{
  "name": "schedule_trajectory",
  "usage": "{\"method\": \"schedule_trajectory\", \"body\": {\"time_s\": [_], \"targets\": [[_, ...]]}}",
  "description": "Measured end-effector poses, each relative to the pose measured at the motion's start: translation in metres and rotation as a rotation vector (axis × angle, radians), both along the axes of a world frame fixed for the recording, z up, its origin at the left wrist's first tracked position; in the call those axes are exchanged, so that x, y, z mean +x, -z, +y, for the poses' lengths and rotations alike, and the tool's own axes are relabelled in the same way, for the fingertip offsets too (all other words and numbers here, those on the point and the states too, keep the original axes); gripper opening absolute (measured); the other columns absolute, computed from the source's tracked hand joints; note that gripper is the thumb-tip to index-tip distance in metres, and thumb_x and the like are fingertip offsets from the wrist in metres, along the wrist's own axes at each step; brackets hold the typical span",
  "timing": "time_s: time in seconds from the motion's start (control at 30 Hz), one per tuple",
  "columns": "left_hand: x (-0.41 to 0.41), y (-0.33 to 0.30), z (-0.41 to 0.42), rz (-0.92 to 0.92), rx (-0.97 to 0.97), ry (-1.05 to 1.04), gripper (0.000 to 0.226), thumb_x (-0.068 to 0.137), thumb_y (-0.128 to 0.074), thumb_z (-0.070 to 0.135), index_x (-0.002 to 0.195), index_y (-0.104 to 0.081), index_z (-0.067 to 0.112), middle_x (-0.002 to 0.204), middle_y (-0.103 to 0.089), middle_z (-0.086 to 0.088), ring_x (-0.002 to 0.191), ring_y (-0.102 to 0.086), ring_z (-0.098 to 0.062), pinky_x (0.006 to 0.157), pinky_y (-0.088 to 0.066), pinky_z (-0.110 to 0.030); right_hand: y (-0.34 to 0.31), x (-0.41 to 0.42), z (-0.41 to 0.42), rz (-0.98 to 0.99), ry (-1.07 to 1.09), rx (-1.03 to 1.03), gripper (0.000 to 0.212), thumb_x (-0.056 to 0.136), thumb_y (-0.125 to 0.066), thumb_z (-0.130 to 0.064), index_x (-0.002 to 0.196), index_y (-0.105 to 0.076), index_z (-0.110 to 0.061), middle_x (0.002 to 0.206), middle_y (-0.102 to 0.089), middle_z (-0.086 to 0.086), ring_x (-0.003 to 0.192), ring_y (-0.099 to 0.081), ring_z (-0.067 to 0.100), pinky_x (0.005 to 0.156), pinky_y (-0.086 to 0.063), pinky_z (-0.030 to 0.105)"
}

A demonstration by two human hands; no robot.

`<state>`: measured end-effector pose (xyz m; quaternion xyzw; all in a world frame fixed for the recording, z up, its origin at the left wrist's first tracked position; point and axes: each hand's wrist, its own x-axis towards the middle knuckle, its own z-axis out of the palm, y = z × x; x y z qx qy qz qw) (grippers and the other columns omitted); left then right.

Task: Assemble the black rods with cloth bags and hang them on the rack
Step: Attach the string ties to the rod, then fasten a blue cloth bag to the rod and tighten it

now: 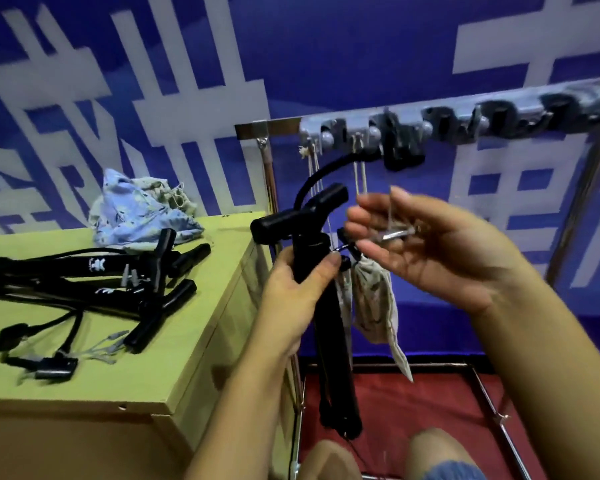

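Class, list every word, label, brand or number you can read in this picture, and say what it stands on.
Nothing reads clearly.
Blue backdrop: large white characters, cropped and blurred, unreadable.
Black rods on the table: small white logo marks, too blurred to read.
Black rod gripped by the left hand: no text visible.
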<state>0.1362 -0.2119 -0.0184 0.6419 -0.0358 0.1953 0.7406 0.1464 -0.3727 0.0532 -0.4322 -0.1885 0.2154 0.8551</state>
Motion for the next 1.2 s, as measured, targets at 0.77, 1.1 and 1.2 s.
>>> {"method": "schedule_trajectory", "body": {"time_s": [0.77, 1.1, 1.2], "targets": [[0.155, -0.091, 0.256, 0.711, 1.344, -0.455, 0.028, 0.096, -0.04, 0.015, 0.094, -0.063, 0.001, 0.113, -0.064, -0.016, 0.097, -0.056, -0.028, 0.075, -0.044, -0.033, 0.081, 0.075, 0.109, -0.469, 0.284, -0.433, 0.057, 0.076, -0.068, 0.001, 0.088, -0.061, -0.054, 0.087, -0.071, -0.017, 0.078, -0.069, 0.005, 0.076, -0.055, 0.024], [0.214, -0.045, 0.322, 0.97, 1.705, -0.414, 0.03, 0.093, -0.045, 0.011, 0.119, -0.058, 0.001, 0.124, -0.057, -0.02, 0.113, -0.054, -0.034, 0.093, -0.042, -0.037, 0.084, 0.076, 0.101, -0.334, 0.282, -0.389, 0.054, 0.045, -0.088, -0.037, 0.094, -0.066, -0.044, 0.083, -0.073, -0.003, 0.081, -0.071, 0.017, 0.076, -0.054, 0.034], [0.204, -0.068, 0.316, 0.665, 1.503, -0.732, 0.028, 0.091, -0.045, 0.004, 0.113, -0.062, 0.0, 0.116, -0.06, -0.016, 0.108, -0.057, -0.032, 0.081, -0.043, -0.033, 0.086, 0.074, 0.099, -0.333, 0.349, -0.429, 0.045, 0.059, -0.082, -0.007, 0.087, -0.068, -0.04, 0.081, -0.072, 0.002, 0.08, -0.07, 0.023, 0.078, -0.053, 0.034]]}}
